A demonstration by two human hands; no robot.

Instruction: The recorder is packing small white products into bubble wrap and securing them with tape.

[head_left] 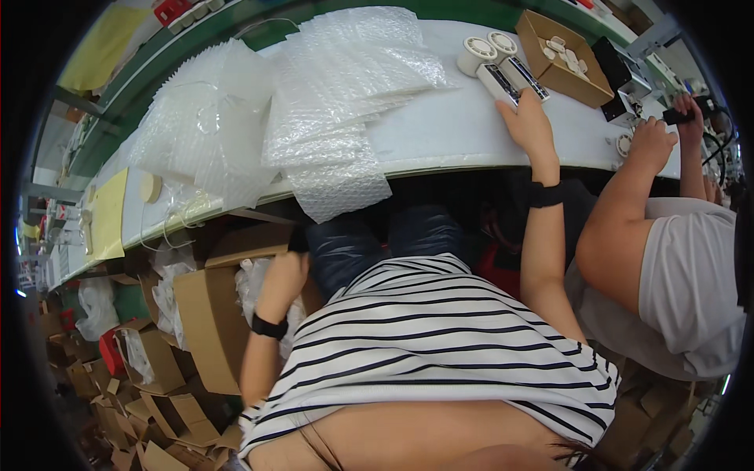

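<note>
Devices [496,81] left of box [587,92]

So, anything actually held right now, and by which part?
Right grip is at the near ends of two white, dark-faced units; whether it holds them can't be told. Left grip, beside a cardboard box: can't tell either.

Right hand [532,125] at white devices [503,81]; left hand [285,275] near carton [208,314]; bubble wrap [338,86] on table [440,133].

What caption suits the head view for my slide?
Right hand at two white round-headed devices, left hand low near a carton, bubble wrap on the worktable.
</note>
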